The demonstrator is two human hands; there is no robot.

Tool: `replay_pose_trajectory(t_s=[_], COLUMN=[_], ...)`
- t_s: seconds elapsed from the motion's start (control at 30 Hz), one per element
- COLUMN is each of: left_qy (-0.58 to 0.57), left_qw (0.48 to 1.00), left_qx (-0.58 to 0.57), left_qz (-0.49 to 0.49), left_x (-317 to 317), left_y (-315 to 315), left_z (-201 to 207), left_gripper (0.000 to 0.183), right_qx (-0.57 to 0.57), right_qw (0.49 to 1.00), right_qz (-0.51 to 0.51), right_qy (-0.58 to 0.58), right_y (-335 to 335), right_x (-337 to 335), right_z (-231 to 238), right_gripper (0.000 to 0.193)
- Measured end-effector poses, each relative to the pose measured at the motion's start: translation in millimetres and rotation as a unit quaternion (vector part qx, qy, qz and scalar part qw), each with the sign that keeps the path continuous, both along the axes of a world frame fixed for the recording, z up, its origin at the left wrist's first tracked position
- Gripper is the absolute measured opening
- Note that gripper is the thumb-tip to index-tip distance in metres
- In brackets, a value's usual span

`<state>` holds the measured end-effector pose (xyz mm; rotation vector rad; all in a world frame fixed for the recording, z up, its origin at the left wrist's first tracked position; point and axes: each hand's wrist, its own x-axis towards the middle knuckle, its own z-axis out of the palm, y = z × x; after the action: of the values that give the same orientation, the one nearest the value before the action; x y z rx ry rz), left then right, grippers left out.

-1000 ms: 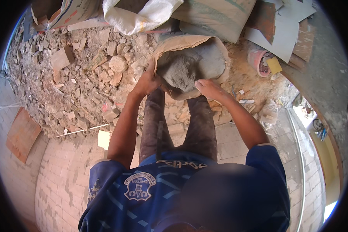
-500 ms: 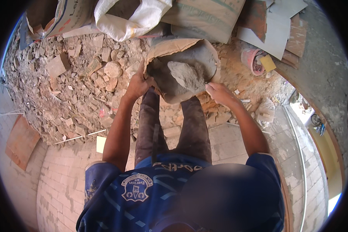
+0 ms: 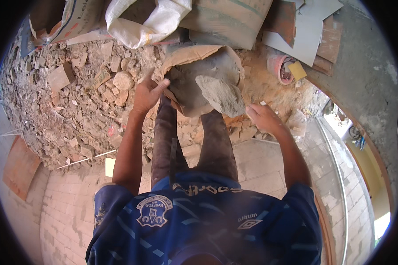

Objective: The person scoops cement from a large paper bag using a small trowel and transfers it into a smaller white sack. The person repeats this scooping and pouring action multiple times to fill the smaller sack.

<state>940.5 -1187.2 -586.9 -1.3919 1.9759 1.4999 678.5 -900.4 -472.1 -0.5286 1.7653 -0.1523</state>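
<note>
An opened brown paper bag point(image 3: 194, 57) stands in front of my legs, grey cement-like powder inside. My right hand point(image 3: 263, 118) is closed round the handle of a trowel, just right of the bag's mouth. A tall heap of grey powder point(image 3: 223, 96) covers the trowel's blade, over the bag's right front edge. My left hand point(image 3: 148, 93) is at the bag's left rim, thumb stretched out toward the rim and apart from the fingers. Whether its thumb touches the paper I cannot tell.
Broken rubble point(image 3: 84, 101) spreads left of the bag. Behind it stand a white woven sack point(image 3: 148, 33) and a large dusty sack point(image 3: 225, 20). A pinkish bucket point(image 3: 276, 68) with a yellow piece at its rim stands right. Flat boards point(image 3: 311, 35) lie at far right.
My right hand has drawn the loaded trowel rightward and nearer, raising the heap toward the bag's edge. My left hand has loosened from the bag's rim, its thumb now spread.
</note>
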Motion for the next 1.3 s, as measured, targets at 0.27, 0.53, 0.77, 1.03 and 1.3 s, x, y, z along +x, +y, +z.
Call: replay_pose_trajectory(t_s=[0.27, 0.53, 0.77, 1.03, 1.3], left_qy=[0.046, 0.275, 0.273, 0.298, 0.246], left_qw=[0.916, 0.859, 0.864, 0.845, 0.89], left_qx=[-0.285, 0.041, 0.034, 0.144, 0.057], left_qz=[0.277, 0.43, 0.421, 0.421, 0.379], left_x=[-37.1, -66.3, -106.6, -89.9, -81.5], left_y=[-115.5, -167.6, -187.0, -221.3, -217.6], left_z=[-62.8, -107.1, -35.4, -40.3, -31.8], left_gripper=[0.124, 0.047, 0.047, 0.057, 0.03], right_qx=[0.075, -0.069, -0.069, -0.208, -0.116], right_qw=[0.995, 0.996, 0.993, 0.826, 0.922], right_qz=[-0.055, -0.005, 0.091, 0.228, 0.137], right_qy=[-0.037, -0.05, -0.004, 0.472, 0.344], right_y=[-50.8, -188.9, -368.1, -446.5, -288.9], right_x=[-28.0, -70.6, -86.7, -25.1, -51.5], right_z=[54.6, 24.7, -97.9, -110.8, -10.1], right_gripper=[0.037, 0.037, 0.034, 0.03, 0.033])
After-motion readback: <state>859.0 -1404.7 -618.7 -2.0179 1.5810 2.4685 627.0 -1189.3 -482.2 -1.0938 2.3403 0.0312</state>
